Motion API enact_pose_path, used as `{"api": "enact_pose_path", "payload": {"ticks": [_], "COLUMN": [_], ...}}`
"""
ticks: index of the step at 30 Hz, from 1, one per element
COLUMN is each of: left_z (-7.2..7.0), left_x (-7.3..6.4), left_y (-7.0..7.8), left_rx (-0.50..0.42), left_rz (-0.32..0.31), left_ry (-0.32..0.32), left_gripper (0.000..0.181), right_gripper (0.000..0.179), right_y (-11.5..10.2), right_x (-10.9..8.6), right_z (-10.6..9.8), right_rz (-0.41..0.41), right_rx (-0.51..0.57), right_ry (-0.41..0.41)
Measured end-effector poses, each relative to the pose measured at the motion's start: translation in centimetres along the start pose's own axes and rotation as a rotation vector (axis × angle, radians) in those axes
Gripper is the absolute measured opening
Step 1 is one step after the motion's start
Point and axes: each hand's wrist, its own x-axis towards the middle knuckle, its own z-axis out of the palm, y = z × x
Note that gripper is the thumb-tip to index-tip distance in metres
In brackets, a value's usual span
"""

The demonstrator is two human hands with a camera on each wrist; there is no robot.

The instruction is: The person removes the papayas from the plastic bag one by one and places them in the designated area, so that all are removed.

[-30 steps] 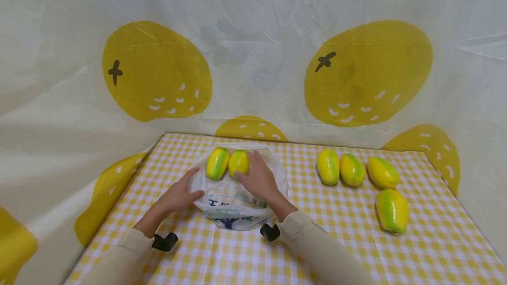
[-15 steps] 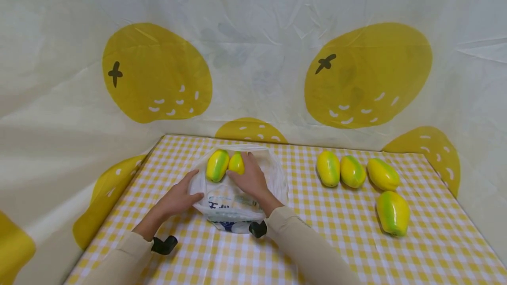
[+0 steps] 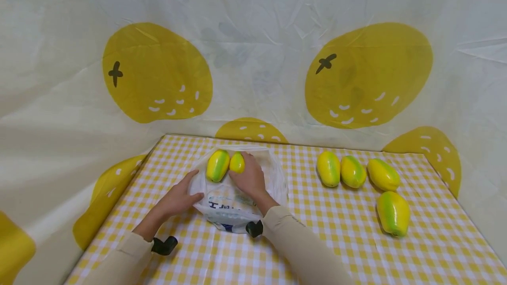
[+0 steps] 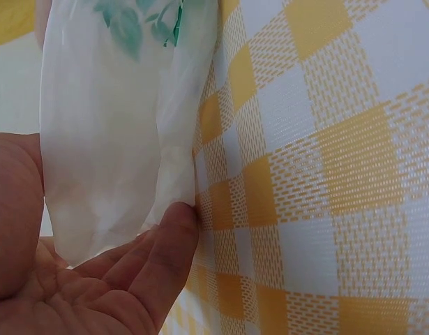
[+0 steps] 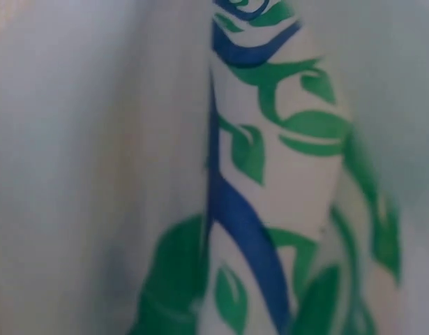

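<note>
A white plastic bag (image 3: pixel 273 177) lies on the table with its mouth spread toward me. Two yellow papayas with green stripes are in it: the left papaya (image 3: pixel 217 166) is in full sight, while the right papaya (image 3: pixel 236 162) is partly covered by my right hand (image 3: pixel 248 180). That hand reaches into the bag and grips this fruit, thumb on its near side. At the left of the mouth, my left hand (image 3: pixel 178 198) holds the bag's edge; the left wrist view shows the thin plastic (image 4: pixel 102 153) between thumb and fingers. Only blurred bag print (image 5: pixel 270 139) fills the right wrist view.
On the right side of the table stand several more papayas: three in a row, among them a middle papaya (image 3: pixel 352 171), and a nearer papaya (image 3: pixel 393 213). A yellow checked cloth (image 3: pixel 317 232) covers the table. A fruit-printed curtain (image 3: pixel 257 65) hangs behind it.
My right hand has moved a little left and farther over the right papaya, covering more of it. The left hand stays at the bag's edge.
</note>
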Motion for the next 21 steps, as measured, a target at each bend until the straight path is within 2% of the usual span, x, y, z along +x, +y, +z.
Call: {"api": "enact_pose_path", "payload": {"ticks": [5,9,15,21], "left_z": [0.0,0.1,0.2,0.1], "left_x": [-0.1,-0.1,0.1,0.0], "left_y": [0.2,0.3,0.3,0.1], "left_rx": [-0.002,-0.002,0.010,0.022], "left_rz": [0.028,0.012,-0.004,0.004], "left_ry": [-0.003,-0.013,-0.015,-0.008], "left_gripper": [0.082,0.082,0.084,0.083], "right_gripper": [0.067,0.068,0.072,0.071], "right_y": [0.3,0.2,-0.3,-1.0], "right_x": [-0.3,-0.7,-1.6,-2.4], "right_z": [-0.4,-0.9,-2.1,-3.7], "right_rz": [-0.025,-0.021,0.012,0.011], "right_rx": [0.021,0.031,0.035,0.031], "right_ry": [0.025,0.032,0.007,-0.016]}}
